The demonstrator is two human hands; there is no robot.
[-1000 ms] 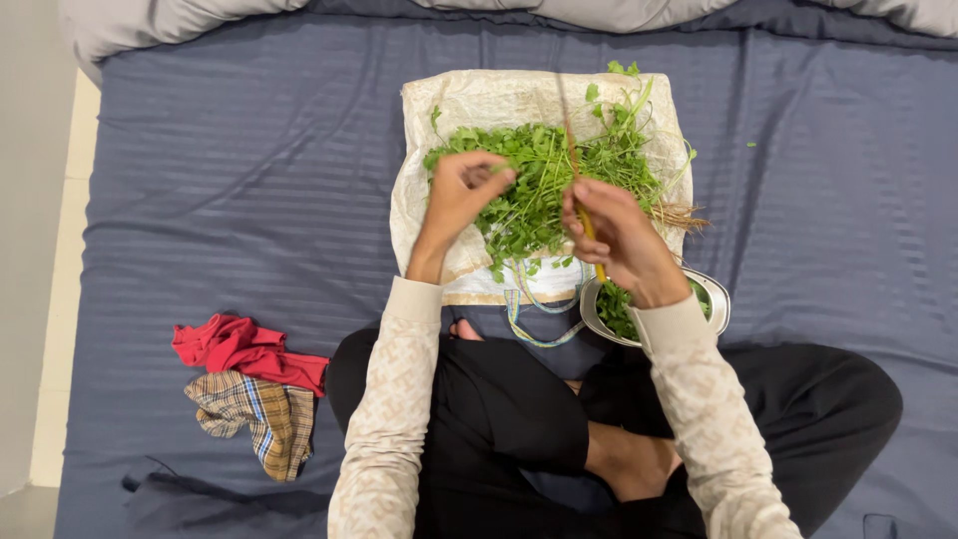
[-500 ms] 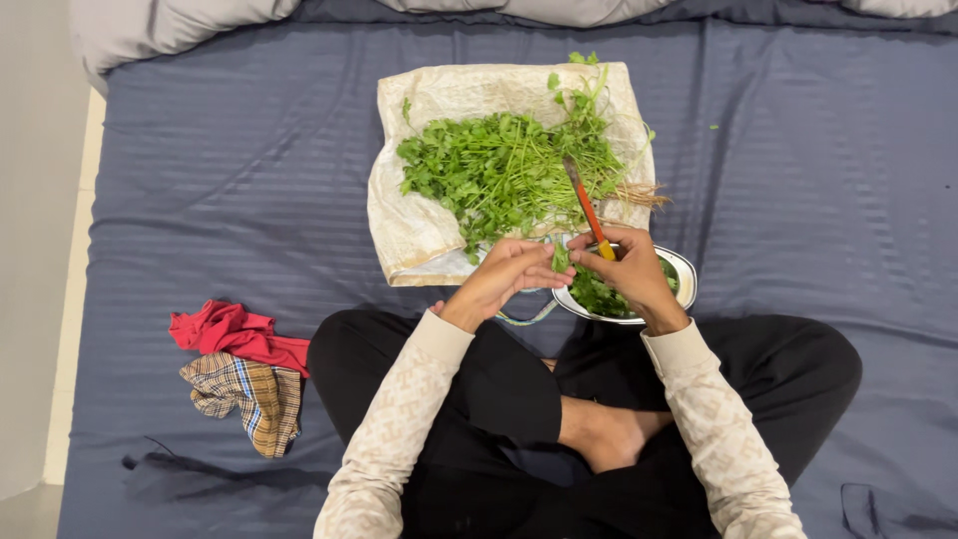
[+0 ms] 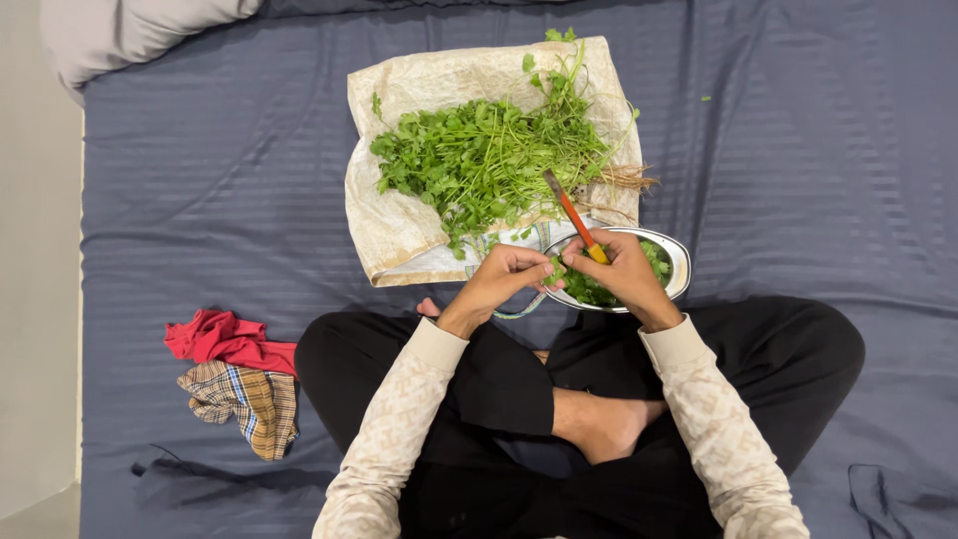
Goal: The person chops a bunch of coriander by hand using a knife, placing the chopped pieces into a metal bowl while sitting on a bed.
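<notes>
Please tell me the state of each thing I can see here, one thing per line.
Left hand: pinching a green sprig over the bowl.
Right hand: gripping the knife, blade pointing away.
Metal bowl: partly filled with picked leaves.
Herb bunch: spread loose on the beige bag.
Red cloth and checked cloth: crumpled on the bedsheet.

Bed with blue striped sheet.
On it lie: cream bag bearing herbs, steel bowl, red cloth, checked cloth, grey pillow; person seated cross-legged.
</notes>
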